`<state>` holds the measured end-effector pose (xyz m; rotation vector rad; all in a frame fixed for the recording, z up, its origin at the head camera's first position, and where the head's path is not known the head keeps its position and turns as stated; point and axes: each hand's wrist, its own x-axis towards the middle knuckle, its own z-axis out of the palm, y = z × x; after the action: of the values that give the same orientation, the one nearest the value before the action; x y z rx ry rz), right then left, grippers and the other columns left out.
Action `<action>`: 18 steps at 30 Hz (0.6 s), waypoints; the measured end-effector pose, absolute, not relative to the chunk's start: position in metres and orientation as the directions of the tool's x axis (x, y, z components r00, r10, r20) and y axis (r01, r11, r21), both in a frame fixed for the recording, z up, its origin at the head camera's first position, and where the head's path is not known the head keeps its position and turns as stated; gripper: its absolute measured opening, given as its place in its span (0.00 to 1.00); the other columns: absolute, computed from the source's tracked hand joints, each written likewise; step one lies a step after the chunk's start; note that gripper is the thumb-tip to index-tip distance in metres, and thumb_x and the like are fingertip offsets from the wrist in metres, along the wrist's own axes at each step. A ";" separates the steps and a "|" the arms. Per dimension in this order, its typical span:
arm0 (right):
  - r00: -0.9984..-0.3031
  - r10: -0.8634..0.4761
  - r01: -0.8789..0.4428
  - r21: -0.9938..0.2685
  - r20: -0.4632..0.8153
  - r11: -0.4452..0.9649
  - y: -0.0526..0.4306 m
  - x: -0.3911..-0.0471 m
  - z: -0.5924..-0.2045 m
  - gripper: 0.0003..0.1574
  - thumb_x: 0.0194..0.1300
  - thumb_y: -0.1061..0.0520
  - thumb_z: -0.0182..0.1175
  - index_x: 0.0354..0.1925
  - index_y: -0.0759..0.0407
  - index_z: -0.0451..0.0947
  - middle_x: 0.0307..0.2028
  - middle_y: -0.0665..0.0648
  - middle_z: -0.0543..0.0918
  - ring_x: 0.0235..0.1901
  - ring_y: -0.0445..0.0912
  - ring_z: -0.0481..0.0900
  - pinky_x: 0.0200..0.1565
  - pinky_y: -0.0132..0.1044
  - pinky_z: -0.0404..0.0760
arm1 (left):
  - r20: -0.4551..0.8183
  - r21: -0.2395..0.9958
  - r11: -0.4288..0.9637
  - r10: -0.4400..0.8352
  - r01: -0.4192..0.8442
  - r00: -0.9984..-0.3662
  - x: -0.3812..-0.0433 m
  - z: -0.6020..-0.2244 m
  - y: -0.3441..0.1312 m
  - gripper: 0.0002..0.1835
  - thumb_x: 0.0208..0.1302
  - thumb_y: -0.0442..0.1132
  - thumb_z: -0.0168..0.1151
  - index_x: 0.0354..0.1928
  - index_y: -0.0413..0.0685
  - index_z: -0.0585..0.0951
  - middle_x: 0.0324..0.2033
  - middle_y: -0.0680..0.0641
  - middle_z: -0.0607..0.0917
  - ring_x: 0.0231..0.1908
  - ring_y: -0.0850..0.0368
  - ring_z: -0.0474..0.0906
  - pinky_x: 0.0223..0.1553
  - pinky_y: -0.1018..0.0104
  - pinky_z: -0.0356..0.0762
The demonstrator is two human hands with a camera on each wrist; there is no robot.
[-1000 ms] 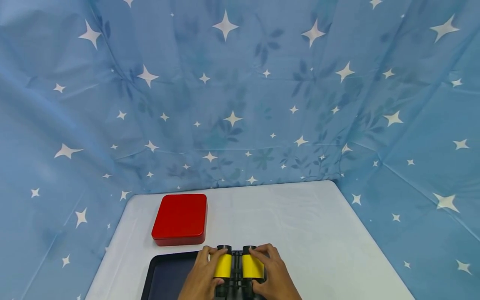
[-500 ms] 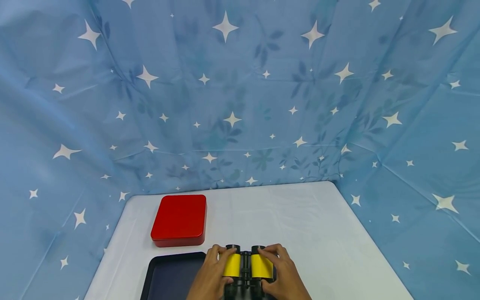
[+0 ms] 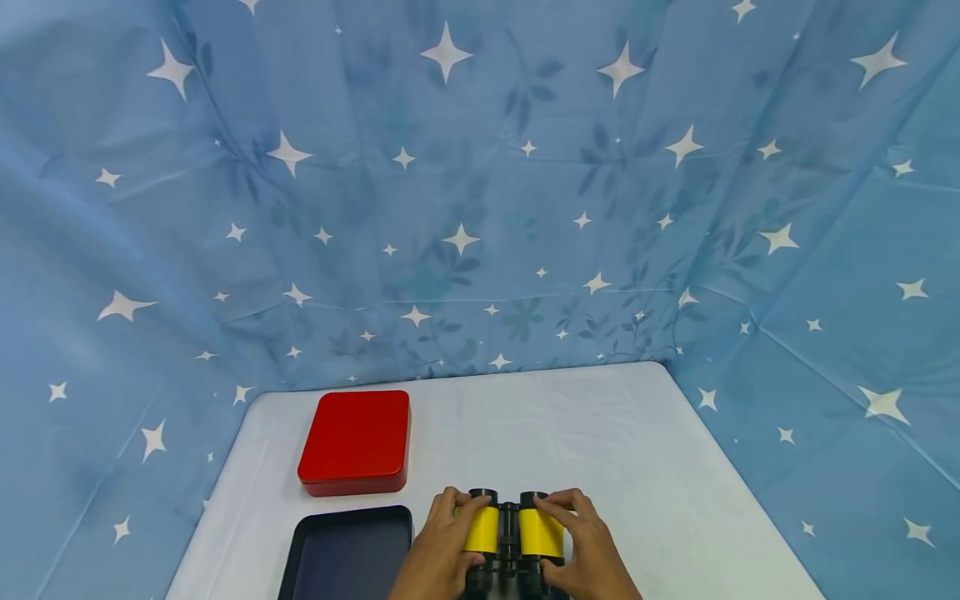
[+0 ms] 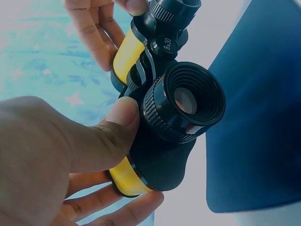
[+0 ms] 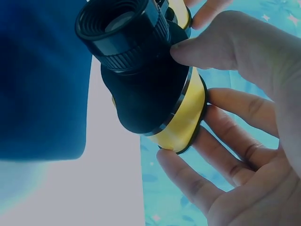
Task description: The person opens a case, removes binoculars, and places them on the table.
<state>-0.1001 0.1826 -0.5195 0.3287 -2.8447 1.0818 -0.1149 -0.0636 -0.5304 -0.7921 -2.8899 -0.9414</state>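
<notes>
A pair of black binoculars with yellow bands (image 3: 542,533) is held between both hands at the bottom of the head view, just right of the dark tray. My left hand (image 3: 442,550) grips the left barrel; its thumb (image 4: 123,113) presses near the ribbed eyepiece ring in the left wrist view. On the other barrel, my right hand (image 3: 592,550) has its fingertips at the far end and its thumb (image 5: 186,52) near the eyepiece. Both wrist views show the eyepieces from close by, and "8x30" is marked on the central knob (image 4: 167,44). The near ends are cut off in the head view.
A red square tin (image 3: 356,437) lies at the back left of the white table (image 3: 570,433). In front of it sits a dark tray (image 3: 348,546) with a raised rim. A blue star-patterned curtain (image 3: 495,192) surrounds the table's back and sides.
Both hands have shifted to the right together with the binoculars, and more of the tray's right edge now shows. The grip looks the same. The tin and tray stay in place.
</notes>
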 end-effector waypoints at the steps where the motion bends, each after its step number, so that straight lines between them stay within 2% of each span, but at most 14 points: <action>1: -0.975 -0.167 -0.224 -0.648 0.150 0.728 0.184 -0.100 -0.519 0.47 0.39 0.65 0.86 0.61 0.58 0.85 0.53 0.54 0.78 0.52 0.50 0.80 0.52 0.50 0.88 | 0.157 0.551 0.690 0.467 0.470 -0.870 -0.115 -0.531 -0.062 0.38 0.61 0.39 0.79 0.73 0.52 0.74 0.59 0.45 0.74 0.57 0.46 0.72 0.49 0.58 0.85; 12: -0.987 -0.114 -0.159 -0.654 0.112 0.740 0.199 -0.099 -0.521 0.47 0.38 0.63 0.87 0.61 0.55 0.86 0.55 0.56 0.78 0.53 0.50 0.81 0.56 0.54 0.87 | 0.152 0.579 0.667 0.477 0.469 -0.865 -0.119 -0.536 -0.046 0.39 0.60 0.39 0.80 0.73 0.53 0.74 0.58 0.47 0.74 0.57 0.48 0.72 0.48 0.63 0.85; 18: -0.991 -0.082 -0.130 -0.652 0.104 0.747 0.207 -0.099 -0.523 0.48 0.36 0.62 0.89 0.60 0.52 0.87 0.54 0.54 0.79 0.52 0.49 0.81 0.57 0.54 0.87 | 0.138 0.597 0.663 0.468 0.450 -0.873 -0.120 -0.539 -0.037 0.39 0.60 0.39 0.80 0.73 0.54 0.74 0.58 0.47 0.74 0.58 0.49 0.72 0.49 0.62 0.85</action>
<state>-0.0989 0.2067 -0.5229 0.1750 -2.8717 1.0795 -0.1203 -0.0366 -0.5387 -0.7983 -2.8902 -1.0262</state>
